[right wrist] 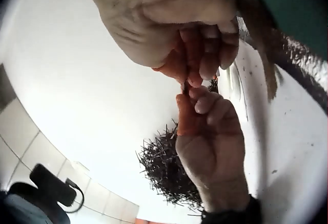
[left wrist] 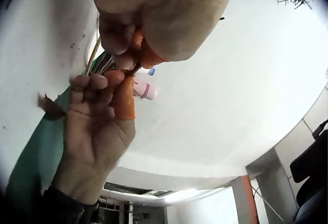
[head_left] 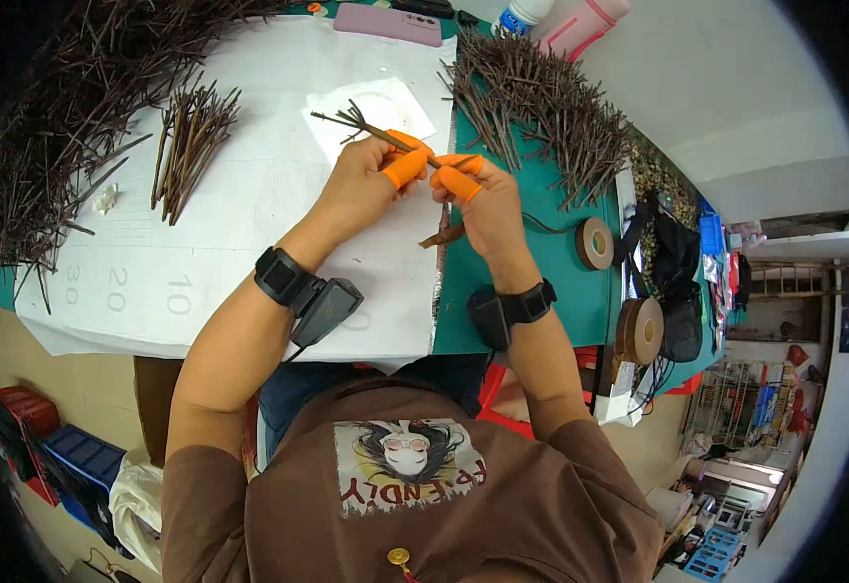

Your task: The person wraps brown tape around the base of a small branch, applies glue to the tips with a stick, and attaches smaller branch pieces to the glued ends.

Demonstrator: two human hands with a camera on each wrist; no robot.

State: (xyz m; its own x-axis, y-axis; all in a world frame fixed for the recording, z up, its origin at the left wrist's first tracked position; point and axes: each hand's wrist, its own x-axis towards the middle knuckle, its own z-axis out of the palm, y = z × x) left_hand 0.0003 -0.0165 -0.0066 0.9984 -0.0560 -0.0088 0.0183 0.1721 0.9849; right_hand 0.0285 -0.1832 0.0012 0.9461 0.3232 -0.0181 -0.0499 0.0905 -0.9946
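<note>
Brown fabric fills the bottom of the frame: a person's shirt [head_left: 293, 496], close to the near edge of a green table [head_left: 553, 306] and the white sheet [head_left: 274, 160] spread over it. At centre, the left hand [head_left: 363, 185] pinches a forked twig [head_left: 378, 132] between thumb and finger, both in orange covers; the right hand [head_left: 488, 206], covered likewise, pinches the lower end just beside it. The fork points to the upper left. A loose brown strip [head_left: 444, 236] hangs below the right hand, by the sheet's right edge. Two rolls of tape [head_left: 594, 243] stand right of centre, the lower one near the table's edge. Left of the hands lies a bundle of twigs [head_left: 189, 151], a broad stretch of sheet between. Farther off, a tangled heap [head_left: 65, 117] crowds the upper left and a second heap [head_left: 551, 102] the upper right, well apart. At the top, a phone [head_left: 386, 24] lies along the sheet's far edge, a pink bottle [head_left: 585, 27] to its right.
</note>
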